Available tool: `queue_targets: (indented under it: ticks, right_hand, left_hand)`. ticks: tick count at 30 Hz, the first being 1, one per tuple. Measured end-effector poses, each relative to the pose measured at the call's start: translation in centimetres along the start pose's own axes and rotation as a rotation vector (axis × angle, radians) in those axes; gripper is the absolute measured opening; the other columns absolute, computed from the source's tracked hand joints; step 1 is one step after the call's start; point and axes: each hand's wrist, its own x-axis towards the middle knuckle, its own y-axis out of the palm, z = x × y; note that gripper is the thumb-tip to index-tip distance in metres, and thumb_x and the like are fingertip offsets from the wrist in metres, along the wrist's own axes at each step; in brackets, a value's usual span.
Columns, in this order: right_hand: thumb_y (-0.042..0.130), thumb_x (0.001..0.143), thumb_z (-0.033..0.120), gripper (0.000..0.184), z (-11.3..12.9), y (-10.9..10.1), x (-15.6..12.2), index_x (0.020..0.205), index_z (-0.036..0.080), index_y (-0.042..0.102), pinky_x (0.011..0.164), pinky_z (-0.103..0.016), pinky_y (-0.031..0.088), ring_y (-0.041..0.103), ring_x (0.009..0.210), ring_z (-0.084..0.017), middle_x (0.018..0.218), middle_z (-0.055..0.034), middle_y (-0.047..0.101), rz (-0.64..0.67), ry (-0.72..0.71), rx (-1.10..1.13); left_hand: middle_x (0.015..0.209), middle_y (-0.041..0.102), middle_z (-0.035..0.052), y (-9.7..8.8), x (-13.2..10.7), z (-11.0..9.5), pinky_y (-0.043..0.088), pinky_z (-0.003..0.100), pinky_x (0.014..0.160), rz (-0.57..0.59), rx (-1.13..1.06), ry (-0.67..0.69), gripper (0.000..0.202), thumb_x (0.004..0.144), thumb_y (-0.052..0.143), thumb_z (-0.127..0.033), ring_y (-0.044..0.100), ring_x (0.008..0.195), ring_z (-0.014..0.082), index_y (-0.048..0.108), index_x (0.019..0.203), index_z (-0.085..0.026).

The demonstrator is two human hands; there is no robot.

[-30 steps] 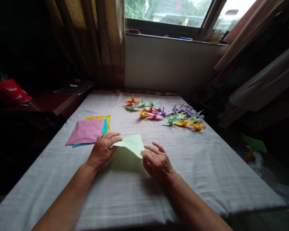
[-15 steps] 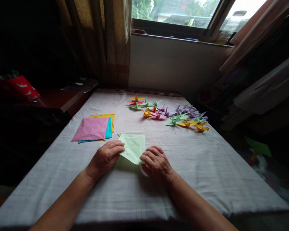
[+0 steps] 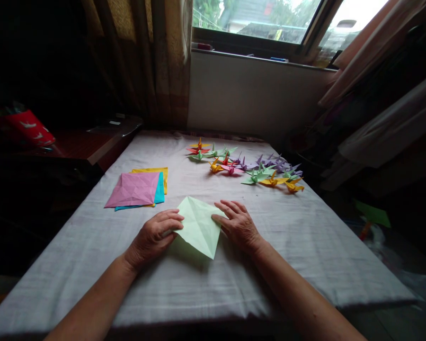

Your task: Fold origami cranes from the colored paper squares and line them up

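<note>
A pale green square of creased origami paper [image 3: 198,225] lies turned cornerwise between my hands, its near corner pointing toward me and shading the cloth below. My left hand [image 3: 158,234] is closed on its left corner, fingers on top and thumb out of sight. At the right corner, my right hand [image 3: 239,225] holds the sheet, one finger lying over it and the other fingers stretched beyond its edge. Left of the sheet rests a pile of folded or creased papers, a pink sheet [image 3: 135,189] on top, with blue paper [image 3: 159,189] and yellow paper [image 3: 165,177] showing beneath.
Several folded paper cranes [image 3: 257,175] in orange, red, green, pink and purple stand at the back right of the white tablecloth [image 3: 287,265]. A red container [image 3: 31,128] sits on a dark side table at left. Curtains and a window are behind.
The green paper has opened out and turned, its near corner now pointing toward me. My right hand has moved up and rightward, its fingers spreading. My left hand has stayed nearly in place.
</note>
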Motion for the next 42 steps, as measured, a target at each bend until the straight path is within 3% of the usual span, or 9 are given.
queue_targets:
  ticks: [5, 9, 14, 18, 23, 28, 32, 37, 42]
  right_hand:
    - [0.064, 0.086, 0.018, 0.019, -0.2, -0.5, -1.7, 0.100, 0.026, 0.073, 0.095, -0.043, 0.045, 0.059, 0.116, -0.027, 0.127, -0.0092, 0.067, 0.051, 0.054, -0.004]
    - [0.065, 0.083, 0.023, 0.025, -0.2, -0.2, -2.3, 0.107, 0.026, 0.072, 0.094, -0.042, 0.047, 0.060, 0.114, -0.026, 0.121, -0.0082, 0.069, 0.080, 0.123, 0.141]
    - [0.061, 0.088, 0.026, 0.012, -0.7, 0.4, -1.5, 0.086, 0.026, 0.073, 0.088, -0.037, 0.049, 0.066, 0.099, -0.020, 0.107, -0.0038, 0.073, 0.044, 0.266, 0.272]
    - [0.064, 0.086, 0.028, 0.018, -0.8, 0.7, 0.1, 0.069, 0.024, 0.067, 0.082, -0.035, 0.047, 0.066, 0.089, -0.019, 0.095, -0.0026, 0.074, 0.047, 0.369, 0.252]
    - [0.064, 0.085, 0.031, 0.025, -0.2, 1.2, 1.2, 0.062, 0.022, 0.062, 0.075, -0.034, 0.042, 0.061, 0.085, -0.021, 0.085, -0.0035, 0.070, 0.015, 0.443, 0.138]
    - [0.067, 0.082, 0.030, 0.020, 0.2, 1.6, 1.1, 0.066, 0.022, 0.060, 0.076, -0.035, 0.039, 0.058, 0.088, -0.022, 0.086, -0.0037, 0.068, -0.001, 0.498, 0.108]
    - [0.067, 0.081, 0.029, 0.018, 0.3, 1.6, 0.9, 0.066, 0.021, 0.059, 0.077, -0.035, 0.038, 0.057, 0.089, -0.022, 0.089, -0.0038, 0.067, 0.023, 0.504, 0.111]
    - [0.065, 0.082, 0.029, 0.018, 0.4, 1.6, 0.9, 0.066, 0.022, 0.059, 0.076, -0.035, 0.037, 0.057, 0.089, -0.022, 0.088, -0.0040, 0.067, -0.022, 0.491, 0.116]
    - [0.063, 0.084, 0.031, 0.020, 0.3, 1.7, 0.7, 0.066, 0.023, 0.058, 0.075, -0.036, 0.038, 0.057, 0.089, -0.023, 0.089, -0.0047, 0.068, -0.059, 0.477, 0.136]
  left_hand:
    - [0.095, 0.075, 0.0030, 0.0, -0.1, 0.2, 0.056, 0.035, 0.087, 0.056, 0.191, 0.071, 0.017, 0.088, 0.054, -0.013, 0.069, 0.098, 0.0197, 0.067, 0.094, -0.022]
    - [0.085, 0.073, 0.0030, 0.0, -0.2, 0.0, 0.054, 0.033, 0.077, 0.073, 0.255, -0.005, 0.013, 0.090, 0.054, -0.019, 0.068, 0.082, 0.0192, 0.067, 0.091, -0.021]
    - [0.082, 0.070, 0.0036, 0.2, -0.3, 0.0, 0.051, 0.031, 0.073, 0.087, 0.299, -0.160, 0.016, 0.091, 0.052, -0.026, 0.065, 0.076, 0.0192, 0.067, 0.093, -0.021]
    - [0.082, 0.067, 0.0034, 0.8, -0.4, 0.2, 0.050, 0.032, 0.073, 0.058, 0.371, -0.271, 0.027, 0.089, 0.052, -0.028, 0.063, 0.075, 0.0198, 0.063, 0.112, -0.020]
    - [0.076, 0.063, 0.0022, 1.5, -0.4, 0.2, 0.049, 0.032, 0.071, 0.057, 0.468, -0.334, 0.039, 0.088, 0.051, -0.028, 0.061, 0.072, 0.0204, 0.057, 0.126, -0.020]
    - [0.103, 0.068, 0.0096, 1.5, 0.3, -0.5, 0.050, 0.040, 0.086, 0.088, 0.554, -0.264, 0.039, 0.084, 0.053, -0.020, 0.062, 0.095, 0.0262, 0.062, 0.122, -0.021]
    - [0.137, 0.058, 0.0110, 2.2, 2.0, -1.4, 0.035, 0.052, 0.109, 0.184, 0.544, -0.117, 0.038, 0.082, 0.053, -0.014, 0.048, 0.129, 0.0324, 0.067, 0.116, -0.021]
    - [0.143, 0.055, 0.0106, 4.5, 3.9, -1.7, 0.024, 0.051, 0.116, 0.381, 0.473, -0.027, 0.044, 0.095, 0.050, -0.040, 0.044, 0.136, 0.0299, 0.056, 0.134, -0.020]
    - [0.150, 0.046, 0.0110, 5.9, 3.2, -0.8, 0.025, 0.046, 0.117, 0.439, 0.471, -0.075, 0.059, 0.097, 0.039, -0.053, 0.040, 0.140, 0.0272, 0.043, 0.146, -0.020]
